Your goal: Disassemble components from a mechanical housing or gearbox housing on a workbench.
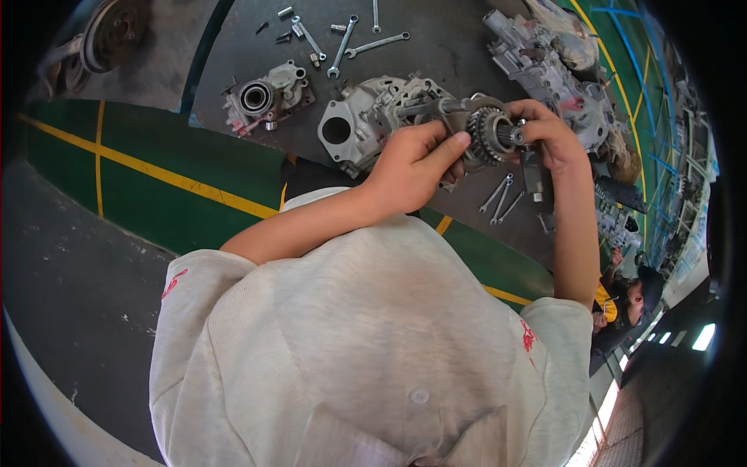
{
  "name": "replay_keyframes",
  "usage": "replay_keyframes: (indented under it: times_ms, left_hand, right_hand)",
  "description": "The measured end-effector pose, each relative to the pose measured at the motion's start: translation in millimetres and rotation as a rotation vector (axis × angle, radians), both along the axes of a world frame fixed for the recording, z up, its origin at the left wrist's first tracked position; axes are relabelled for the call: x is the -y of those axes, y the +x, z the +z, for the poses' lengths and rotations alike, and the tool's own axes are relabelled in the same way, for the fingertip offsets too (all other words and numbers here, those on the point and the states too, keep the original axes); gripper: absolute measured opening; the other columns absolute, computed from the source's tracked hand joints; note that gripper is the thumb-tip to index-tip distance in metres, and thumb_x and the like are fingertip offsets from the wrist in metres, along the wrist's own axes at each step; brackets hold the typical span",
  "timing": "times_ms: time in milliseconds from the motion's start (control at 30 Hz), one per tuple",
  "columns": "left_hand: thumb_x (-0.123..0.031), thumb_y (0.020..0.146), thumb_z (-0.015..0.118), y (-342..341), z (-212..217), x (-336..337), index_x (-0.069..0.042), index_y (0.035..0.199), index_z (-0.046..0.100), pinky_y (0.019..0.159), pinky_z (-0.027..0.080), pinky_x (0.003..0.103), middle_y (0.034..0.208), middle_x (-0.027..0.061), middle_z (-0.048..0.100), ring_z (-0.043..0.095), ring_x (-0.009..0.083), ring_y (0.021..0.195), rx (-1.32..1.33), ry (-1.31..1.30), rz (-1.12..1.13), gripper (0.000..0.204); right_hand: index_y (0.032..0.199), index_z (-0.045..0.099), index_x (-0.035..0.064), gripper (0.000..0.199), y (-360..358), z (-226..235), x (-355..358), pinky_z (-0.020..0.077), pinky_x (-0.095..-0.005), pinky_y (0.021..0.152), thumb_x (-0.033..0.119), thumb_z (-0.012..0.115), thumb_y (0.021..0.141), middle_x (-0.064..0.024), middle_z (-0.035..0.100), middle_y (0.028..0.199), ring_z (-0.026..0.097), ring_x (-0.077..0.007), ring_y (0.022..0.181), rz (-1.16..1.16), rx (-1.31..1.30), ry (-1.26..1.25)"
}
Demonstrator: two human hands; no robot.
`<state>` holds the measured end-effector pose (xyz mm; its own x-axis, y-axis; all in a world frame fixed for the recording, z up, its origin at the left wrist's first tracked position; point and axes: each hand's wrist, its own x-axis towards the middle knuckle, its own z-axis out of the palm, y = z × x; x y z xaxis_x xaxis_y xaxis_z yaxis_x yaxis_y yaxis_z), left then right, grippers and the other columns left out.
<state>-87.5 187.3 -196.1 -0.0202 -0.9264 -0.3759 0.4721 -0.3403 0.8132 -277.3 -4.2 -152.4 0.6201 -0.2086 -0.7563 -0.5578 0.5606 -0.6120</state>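
Well left of the toothed gear (489, 136), noted a bearing housing (272, 95) on the bench (447, 71). Up and left of gear: loose wrenches (343, 47). Nearer left: holed casing (372, 113). Touching gear's left side: left hand (412, 167), fingers gripping it. Gear itself: held up over the bench, splined shaft (511, 138) pointing rightward. Below gear: small wrenches (501, 200). Just right: right hand (551, 138), fingers curled near the shaft end; cannot tell whether pinching. Farther right: large casting (548, 74). Probably best to steady gear from the left, keep shaft straight, turn slowly, and keep skin off the teeth.
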Motion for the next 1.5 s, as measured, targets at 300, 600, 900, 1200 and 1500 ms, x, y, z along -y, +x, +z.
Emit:
replay_keyframes:
  times_ms: [300, 600, 900, 1200, 1500]
  left_hand:
    - [-0.028, 0.104, 0.056, -1, 3, 3, -0.001, 0.094, 0.065, 0.069, 0.047, 0.026, 0.08, 0.0032, 0.066, 0.061, 0.0093, 0.074, -0.138, 0.02, -0.013, 0.031]
    - [-0.027, 0.104, 0.056, -4, -1, 0, 0.0, 0.089, 0.064, 0.063, 0.048, 0.025, 0.074, 0.0032, 0.065, 0.059, 0.0083, 0.068, -0.199, 0.003, 0.063, 0.033]
    - [-0.027, 0.103, 0.056, -3, 1, 0, 0.002, 0.086, 0.064, 0.057, 0.043, 0.028, 0.067, 0.0039, 0.061, 0.053, 0.0085, 0.062, 0.003, -0.009, 0.063, 0.035]
    - [-0.029, 0.103, 0.057, 0, 1, 0, 0.003, 0.088, 0.063, 0.058, 0.039, 0.029, 0.067, 0.0015, 0.056, 0.045, 0.0081, 0.065, 0.023, -0.033, 0.041, 0.035]
    - [-0.028, 0.103, 0.058, 0, -2, -3, 0.002, 0.086, 0.063, 0.058, 0.038, 0.028, 0.067, -0.0004, 0.054, 0.044, 0.0067, 0.066, -0.067, -0.023, 0.033, 0.035]
  right_hand:
    - [0.121, 0.062, -0.007, 0.061, -5, 7, -5, 0.0553, -0.0326, 0.064, 0.017, 0.079, 0.067, -0.0115, 0.07, 0.097, 0.067, -0.0198, 0.083, -0.162, -0.056, -0.163]
    - [0.112, 0.065, -0.007, 0.056, -6, 17, -35, 0.0552, -0.0321, 0.067, 0.016, 0.082, 0.064, -0.0103, 0.07, 0.091, 0.067, -0.0192, 0.075, -0.356, -0.062, -0.223]
    - [0.112, 0.065, -0.0081, 0.048, 1, 25, -38, 0.0539, -0.0318, 0.067, 0.008, 0.08, 0.069, -0.0106, 0.069, 0.09, 0.066, -0.0189, 0.072, -0.303, -0.124, -0.278]
    - [0.113, 0.062, -0.0101, 0.05, -2, 27, -42, 0.0557, -0.0341, 0.063, 0.011, 0.078, 0.071, -0.0147, 0.068, 0.089, 0.066, -0.0215, 0.069, -0.387, -0.156, -0.089]
    - [0.107, 0.063, -0.0094, 0.06, -31, 23, -37, 0.0572, -0.0358, 0.053, 0.029, 0.073, 0.062, -0.0165, 0.069, 0.085, 0.067, -0.0245, 0.062, -0.496, -0.031, -0.036]
